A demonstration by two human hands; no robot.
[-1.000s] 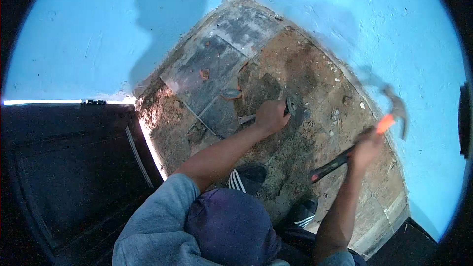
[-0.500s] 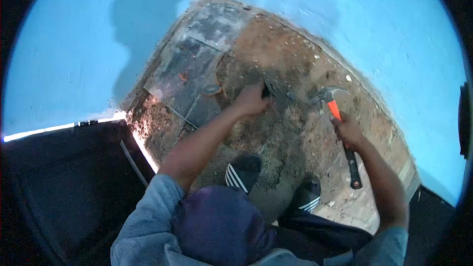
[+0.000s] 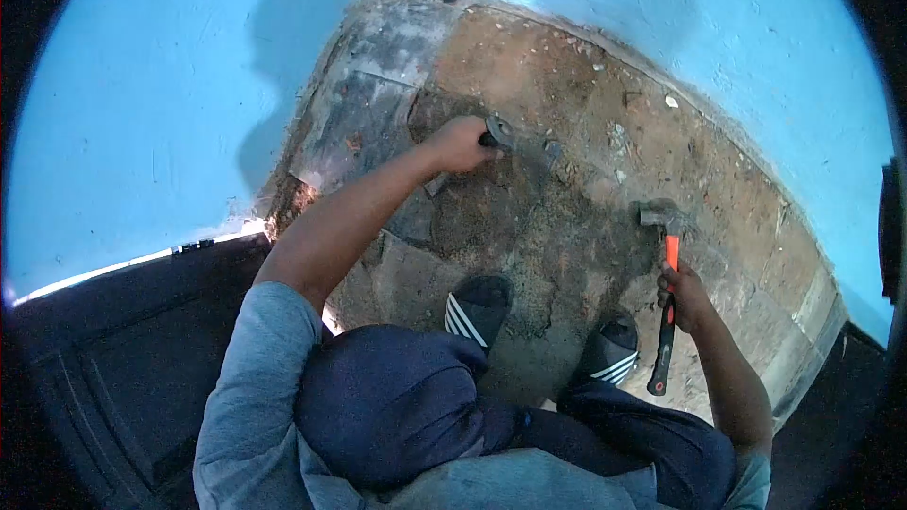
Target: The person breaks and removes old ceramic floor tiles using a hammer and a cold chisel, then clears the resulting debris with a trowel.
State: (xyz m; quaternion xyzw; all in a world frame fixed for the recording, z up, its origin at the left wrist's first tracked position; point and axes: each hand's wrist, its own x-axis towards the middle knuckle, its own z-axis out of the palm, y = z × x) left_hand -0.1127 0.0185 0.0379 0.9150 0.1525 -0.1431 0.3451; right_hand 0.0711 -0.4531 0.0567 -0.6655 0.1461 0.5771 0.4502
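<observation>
In the head view my right hand (image 3: 688, 297) grips a claw hammer (image 3: 670, 250) by its orange and black handle, with the metal head pointing away from me. My left hand (image 3: 458, 144) is closed around a short tool with a black handle and grey end (image 3: 498, 135), held over the dark, rough patch of floor. Its exact kind is hard to make out. Dirt and loose bits (image 3: 562, 165) lie just right of that hand.
Blue walls (image 3: 170, 85) meet in a corner at the far end. Grey floor tiles (image 3: 359, 118) run along the left, and bare brown floor (image 3: 510, 47) lies to the right. My striped slippers (image 3: 479, 310) rest on the floor. A dark door (image 3: 142, 349) is at lower left.
My left hand has risen a little up and left, bringing the grey-ended tool into clearer view. The hammer in my right hand has shifted down and right, and its head has turned.
</observation>
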